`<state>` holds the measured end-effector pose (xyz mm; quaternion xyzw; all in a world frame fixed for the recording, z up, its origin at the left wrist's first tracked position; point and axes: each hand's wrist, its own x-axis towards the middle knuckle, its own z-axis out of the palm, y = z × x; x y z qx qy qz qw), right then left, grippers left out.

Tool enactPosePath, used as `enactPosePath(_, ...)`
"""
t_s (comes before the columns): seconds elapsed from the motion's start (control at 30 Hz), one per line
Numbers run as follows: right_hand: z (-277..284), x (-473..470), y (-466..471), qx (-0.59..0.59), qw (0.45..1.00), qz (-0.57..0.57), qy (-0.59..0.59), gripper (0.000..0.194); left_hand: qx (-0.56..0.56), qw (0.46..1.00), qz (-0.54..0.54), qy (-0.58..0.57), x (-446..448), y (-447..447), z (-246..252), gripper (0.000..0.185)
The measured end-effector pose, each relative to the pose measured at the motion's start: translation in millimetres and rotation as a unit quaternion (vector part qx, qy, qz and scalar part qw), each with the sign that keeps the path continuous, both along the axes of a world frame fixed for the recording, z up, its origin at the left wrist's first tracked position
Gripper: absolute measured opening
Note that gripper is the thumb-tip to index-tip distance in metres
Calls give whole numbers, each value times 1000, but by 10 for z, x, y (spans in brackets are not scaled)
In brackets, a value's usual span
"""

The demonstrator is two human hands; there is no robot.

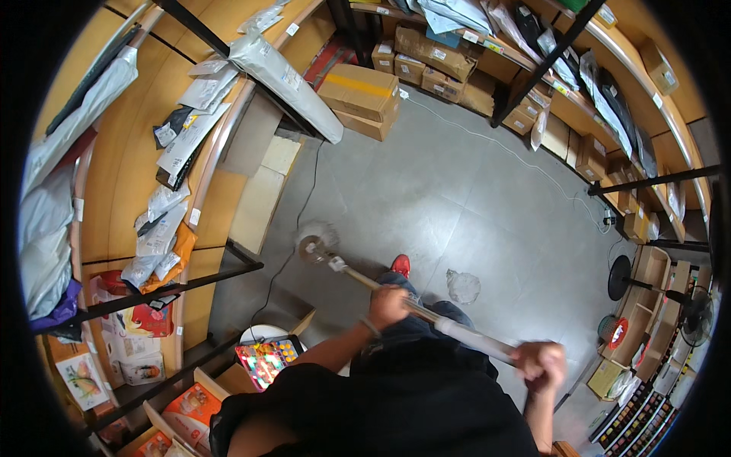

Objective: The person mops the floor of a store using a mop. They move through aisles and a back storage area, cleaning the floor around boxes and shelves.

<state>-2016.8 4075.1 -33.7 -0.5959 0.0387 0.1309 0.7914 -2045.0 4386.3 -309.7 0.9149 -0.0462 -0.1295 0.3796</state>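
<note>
Both hands grip the pole of a mop [477, 336], which slants across my body from lower right to upper left. My left hand [389, 305] is closed around the middle of the pole, above my legs. Near the pole's upper end, my right hand [539, 361] is closed on the white sleeve and somewhat blurred. The round mop head [313, 247] is down at the grey tiled floor [434, 171], its fringe smeared by motion. It lies beside a dark cable [308, 197]. A pale, ragged patch [463, 286] shows on the floor right of my red shoe [401, 265]; I cannot tell what it is.
Wooden shelves [197, 188] with parcels stand left; more shelves [605, 108] curve along the back and right. Cardboard boxes [360, 94] and a long wrapped parcel [285, 83] stand at the back. A white cord [485, 134] crosses the floor. A lit panel [265, 363] is lower left, a fan [694, 317] right.
</note>
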Motion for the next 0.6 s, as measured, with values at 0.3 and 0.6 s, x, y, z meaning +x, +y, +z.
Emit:
enactPosePath(0.3, -16, -354, -596, 23, 954, 246, -171, 40, 156, 987, -6, 28, -498, -604, 153, 34)
enactPosePath(0.6, 1586, -2126, -2558, -40, 979, -3, -202, 46, -118, 899, -423, -15, -898, -3943, 976, 16)
